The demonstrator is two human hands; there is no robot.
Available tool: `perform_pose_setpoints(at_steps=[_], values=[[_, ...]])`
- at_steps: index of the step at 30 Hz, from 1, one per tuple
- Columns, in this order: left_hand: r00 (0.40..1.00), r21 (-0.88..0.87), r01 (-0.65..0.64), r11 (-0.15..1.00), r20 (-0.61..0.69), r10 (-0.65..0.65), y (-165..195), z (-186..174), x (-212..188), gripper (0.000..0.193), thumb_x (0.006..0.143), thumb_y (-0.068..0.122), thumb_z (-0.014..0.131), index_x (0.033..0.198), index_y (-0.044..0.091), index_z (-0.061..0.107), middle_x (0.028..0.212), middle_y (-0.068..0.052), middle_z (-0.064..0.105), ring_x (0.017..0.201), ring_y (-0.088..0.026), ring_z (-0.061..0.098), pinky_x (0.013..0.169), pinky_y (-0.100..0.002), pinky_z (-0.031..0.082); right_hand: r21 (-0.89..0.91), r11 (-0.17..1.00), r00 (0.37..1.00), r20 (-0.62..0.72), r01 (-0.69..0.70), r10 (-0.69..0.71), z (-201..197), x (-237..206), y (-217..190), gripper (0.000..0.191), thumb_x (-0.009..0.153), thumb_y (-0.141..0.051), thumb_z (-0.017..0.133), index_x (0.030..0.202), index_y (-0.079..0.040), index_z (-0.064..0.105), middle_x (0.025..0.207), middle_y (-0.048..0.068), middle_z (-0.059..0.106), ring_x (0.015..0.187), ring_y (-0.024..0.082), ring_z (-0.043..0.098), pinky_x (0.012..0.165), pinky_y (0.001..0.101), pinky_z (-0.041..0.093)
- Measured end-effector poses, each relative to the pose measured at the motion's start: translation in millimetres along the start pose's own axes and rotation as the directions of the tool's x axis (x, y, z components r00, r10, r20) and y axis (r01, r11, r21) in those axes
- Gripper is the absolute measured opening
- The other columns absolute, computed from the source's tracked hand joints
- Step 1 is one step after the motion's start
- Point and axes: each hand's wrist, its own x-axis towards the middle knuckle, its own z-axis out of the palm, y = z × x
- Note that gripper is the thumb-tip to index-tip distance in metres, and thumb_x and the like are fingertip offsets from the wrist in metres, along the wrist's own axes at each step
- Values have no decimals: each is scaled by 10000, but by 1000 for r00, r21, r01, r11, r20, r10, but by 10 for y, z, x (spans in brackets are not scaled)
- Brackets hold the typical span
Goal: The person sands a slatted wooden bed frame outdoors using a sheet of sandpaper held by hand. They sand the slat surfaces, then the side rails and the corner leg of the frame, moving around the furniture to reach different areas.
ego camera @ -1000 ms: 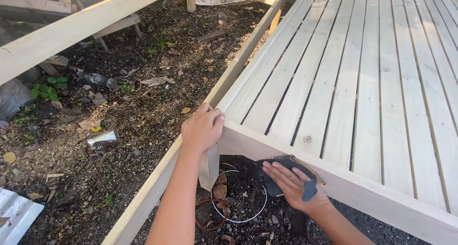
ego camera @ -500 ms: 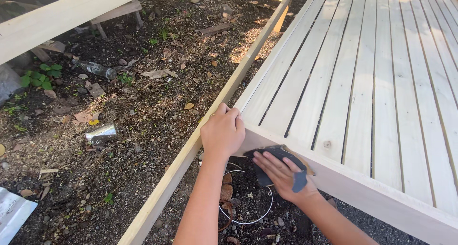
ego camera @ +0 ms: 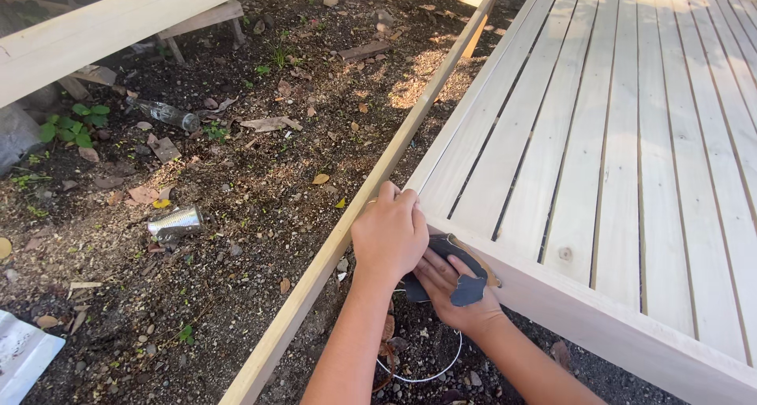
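Note:
A pale slatted wooden platform point(ego camera: 623, 137) fills the right side. My left hand point(ego camera: 388, 235) rests on its near corner, fingers curled over the top edge. Just right of it, my right hand point(ego camera: 453, 287) presses a dark folded sheet of sandpaper point(ego camera: 465, 283) against the platform's front board point(ego camera: 631, 334), close to the corner. The left hand partly hides the right hand's fingers.
A long pale wooden rail point(ego camera: 347, 231) runs diagonally along the platform's left side over bare soil. On the soil lie a crushed can point(ego camera: 173, 222), a clear bottle point(ego camera: 165, 115), dry leaves and wood scraps. A white wire loop point(ego camera: 430, 369) lies under the corner. Another beam point(ego camera: 102, 26) crosses the upper left.
My right hand with the sandpaper has slid left along the front board toward the corner, ending tucked beside my left hand, which stays on the corner. The view has shifted slightly.

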Motion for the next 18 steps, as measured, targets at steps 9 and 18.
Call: perform_pose_setpoints(at_steps=[9,18], values=[[986,-33,115,993,124,-110,-32,-49,37,182,950,270,552,991,196,713,1017,-45,638,902,-293,675,768,-469,526,-215,972,973,-228,-99,49,-375,-85,32,713,869,-171,458,1579,-226,425,1659,-46,349,1519,105,272,1210,416,39],[972,-77,166,983,182,-150,-113,4,75,211,942,280,545,998,254,747,1063,2,658,997,-232,683,835,-422,520,-344,930,959,-193,130,-205,-197,287,-59,646,947,-275,390,1547,-43,447,1659,75,351,1549,185,232,1233,407,77]])
